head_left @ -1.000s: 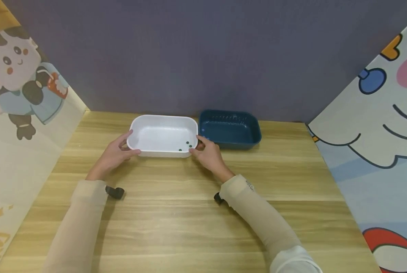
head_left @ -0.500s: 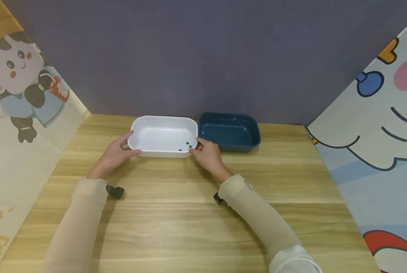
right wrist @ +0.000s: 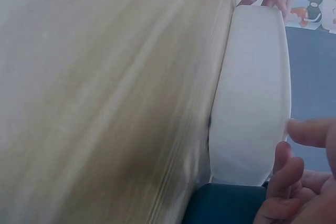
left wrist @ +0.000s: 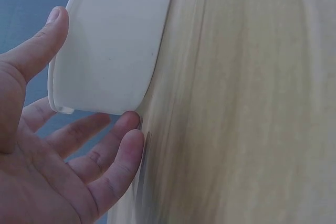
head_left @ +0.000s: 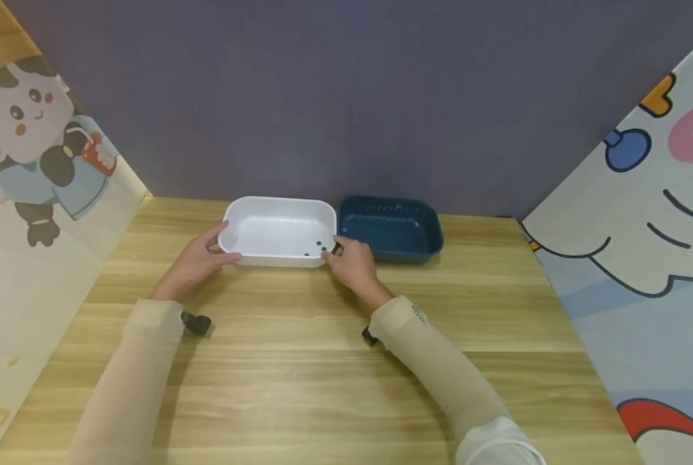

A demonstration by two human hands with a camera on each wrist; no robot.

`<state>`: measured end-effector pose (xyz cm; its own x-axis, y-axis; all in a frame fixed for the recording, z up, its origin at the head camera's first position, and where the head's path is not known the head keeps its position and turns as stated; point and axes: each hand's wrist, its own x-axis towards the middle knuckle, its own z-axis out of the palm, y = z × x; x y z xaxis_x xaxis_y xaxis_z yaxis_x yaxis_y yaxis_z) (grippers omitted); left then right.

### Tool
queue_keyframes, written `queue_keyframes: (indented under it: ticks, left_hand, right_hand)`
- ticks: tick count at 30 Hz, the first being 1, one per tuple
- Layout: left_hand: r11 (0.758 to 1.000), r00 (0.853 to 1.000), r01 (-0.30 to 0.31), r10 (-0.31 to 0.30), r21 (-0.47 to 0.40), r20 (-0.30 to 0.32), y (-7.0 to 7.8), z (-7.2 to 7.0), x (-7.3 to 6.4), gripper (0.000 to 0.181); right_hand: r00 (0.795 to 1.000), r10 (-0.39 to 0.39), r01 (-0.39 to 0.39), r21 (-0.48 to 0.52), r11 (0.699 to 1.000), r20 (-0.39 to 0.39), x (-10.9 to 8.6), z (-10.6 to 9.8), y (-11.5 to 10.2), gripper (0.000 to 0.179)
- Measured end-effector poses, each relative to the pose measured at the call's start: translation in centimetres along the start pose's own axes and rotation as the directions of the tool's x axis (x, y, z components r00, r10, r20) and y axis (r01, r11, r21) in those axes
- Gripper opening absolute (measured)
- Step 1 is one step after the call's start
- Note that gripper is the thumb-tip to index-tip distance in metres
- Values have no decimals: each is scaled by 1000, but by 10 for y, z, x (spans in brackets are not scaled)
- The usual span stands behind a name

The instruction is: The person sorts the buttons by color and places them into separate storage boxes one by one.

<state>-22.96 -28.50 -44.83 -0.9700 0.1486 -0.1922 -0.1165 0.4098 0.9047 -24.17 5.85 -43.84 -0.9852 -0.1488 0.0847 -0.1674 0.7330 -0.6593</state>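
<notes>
A white plastic box, rounded at the corners, stands at the back of the table. Several small green dots show at its front right inside corner; what they are I cannot tell. My left hand holds its left end, thumb along the front side and fingers round the corner, as the left wrist view shows. My right hand pinches the front right corner between thumb and fingers. Against the right end stands a dark teal box, with a small blue dot at its left inside.
A grey wall panel rises right behind both boxes. Printed cartoon panels flank the wooden table on the left and right. A small black device sits at each wrist.
Both hands have shifted the white box slightly back towards the wall panel, keeping the same hold. The head view has tilted a little. The teal box stays in its place.
</notes>
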Motion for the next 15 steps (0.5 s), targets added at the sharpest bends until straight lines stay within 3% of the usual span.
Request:
queue_keyframes:
  ticks: [3, 6, 10, 15]
  left_hand:
    - [1000, 1000, 3, -3, -6, 5, -3, -1, 4, 98]
    - [1000, 1000, 11, -10, -8, 14, 10, 0, 0, 97]
    - [1000, 1000, 17, -16, -10, 20, 16, 0, 1, 96]
    - [1000, 1000, 11, -11, -8, 9, 0, -3, 14, 98]
  right_hand:
    - [1000, 4, -4, -21, 1000, -1, 3, 3, 1, 52]
    - [1000, 8, -8, -33, 999, -4, 5, 4, 2, 52]
    - [1000, 8, -8, -36, 999, -12, 7, 4, 2, 51]
    - [1000, 9, -10, -43, 999, -20, 10, 3, 1, 50]
